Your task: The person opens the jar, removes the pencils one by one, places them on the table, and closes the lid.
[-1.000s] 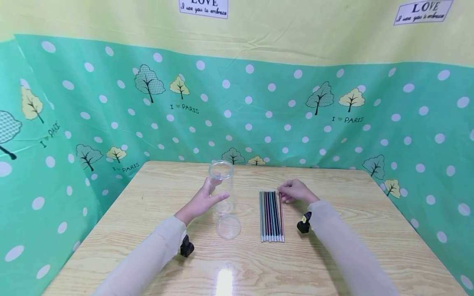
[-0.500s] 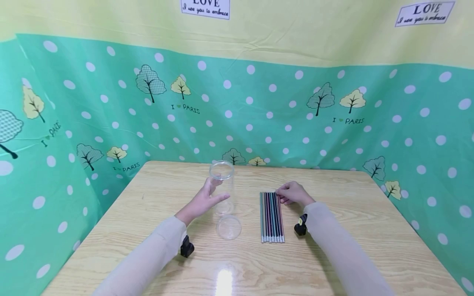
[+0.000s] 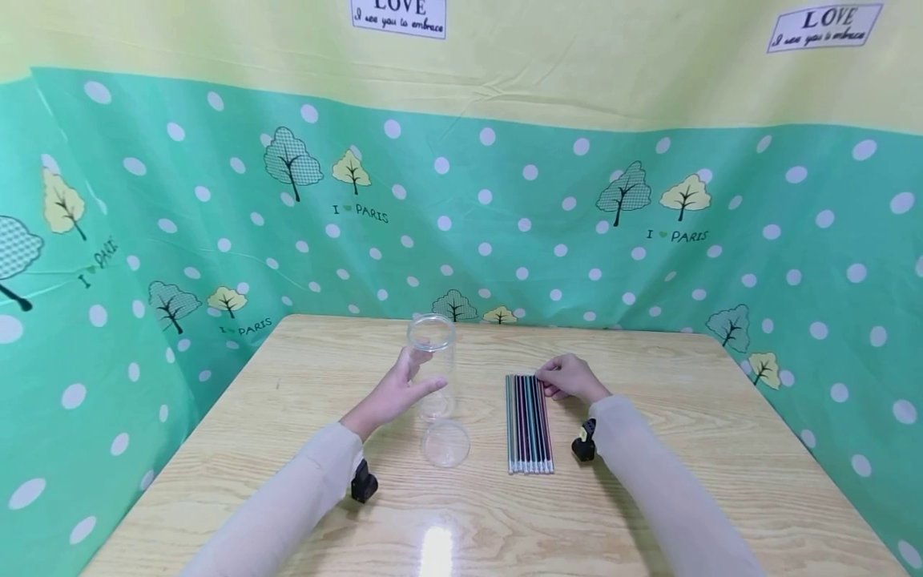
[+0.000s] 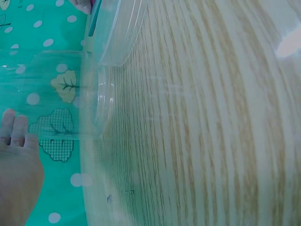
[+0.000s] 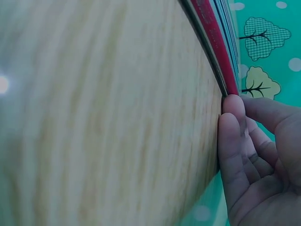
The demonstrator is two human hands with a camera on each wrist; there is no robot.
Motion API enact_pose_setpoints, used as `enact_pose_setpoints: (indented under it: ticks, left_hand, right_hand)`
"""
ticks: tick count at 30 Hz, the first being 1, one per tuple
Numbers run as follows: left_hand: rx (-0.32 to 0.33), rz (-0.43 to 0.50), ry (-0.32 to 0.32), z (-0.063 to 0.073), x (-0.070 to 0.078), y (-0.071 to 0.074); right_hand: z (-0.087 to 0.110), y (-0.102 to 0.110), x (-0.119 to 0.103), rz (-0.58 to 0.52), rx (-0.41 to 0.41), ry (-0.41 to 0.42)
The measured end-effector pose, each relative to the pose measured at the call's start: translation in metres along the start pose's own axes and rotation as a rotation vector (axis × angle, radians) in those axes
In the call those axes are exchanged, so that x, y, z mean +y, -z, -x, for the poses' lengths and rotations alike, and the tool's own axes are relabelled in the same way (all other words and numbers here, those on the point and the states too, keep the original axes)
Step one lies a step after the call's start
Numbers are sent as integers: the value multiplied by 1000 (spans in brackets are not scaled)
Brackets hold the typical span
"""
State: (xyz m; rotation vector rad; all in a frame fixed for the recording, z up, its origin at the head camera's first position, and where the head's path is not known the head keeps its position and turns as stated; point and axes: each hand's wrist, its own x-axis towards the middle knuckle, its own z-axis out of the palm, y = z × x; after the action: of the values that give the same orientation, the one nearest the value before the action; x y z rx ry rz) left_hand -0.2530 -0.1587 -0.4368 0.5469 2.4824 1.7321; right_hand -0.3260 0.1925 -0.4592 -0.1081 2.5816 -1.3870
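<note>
A tall clear plastic jar point(image 3: 445, 362) stands upright without its lid, left of the table's middle. My left hand point(image 3: 397, 390) is around its near left side. In the left wrist view, nearly straight fingers point(image 4: 19, 129) lie against the jar wall; the thumb is out of that view. A round clear lid point(image 3: 445, 443) lies flat in front of the jar. Several pencils point(image 3: 526, 425) lie side by side, silvery ends toward me. My right hand point(image 3: 573, 377) is at the far end of the rightmost one, a red pencil point(image 5: 218, 44), its end between thumb and fingertips.
The wood-grain table point(image 3: 346, 521) ends at the back against a green and yellow curtain point(image 3: 505, 200) printed with dots and trees. The curtain also hangs along both sides. A small black camera sits on each wrist.
My right hand has moved slightly left, bringing the far end of the red pencil from a small gap to beside the row. The left hand, jar and lid have stayed in place.
</note>
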Motion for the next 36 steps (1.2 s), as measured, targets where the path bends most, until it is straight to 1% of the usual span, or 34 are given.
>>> enact_pose_setpoints:
  ticks: [11,19,24,29,32,36]
  left_hand:
    - [-3,3,-20,-1,-4,1]
    - [-8,5,-16,-2,-5,1]
    - [-6,14,-5,0,-4,2]
    - [16,30,-2,1,-2,1]
    - [26,46,-4,2,-1,0]
    - [33,64,-6,2,1,-3]
  right_hand:
    - [0,1,1,-15,1,6]
    - [4,3,0,-23,-18,27]
    - [9,10,-2,2,-14,39]
    - [16,19,-3,50,-1,68]
    - [20,23,-2,77,4,81]
    - [25,28,2,82,4,83]
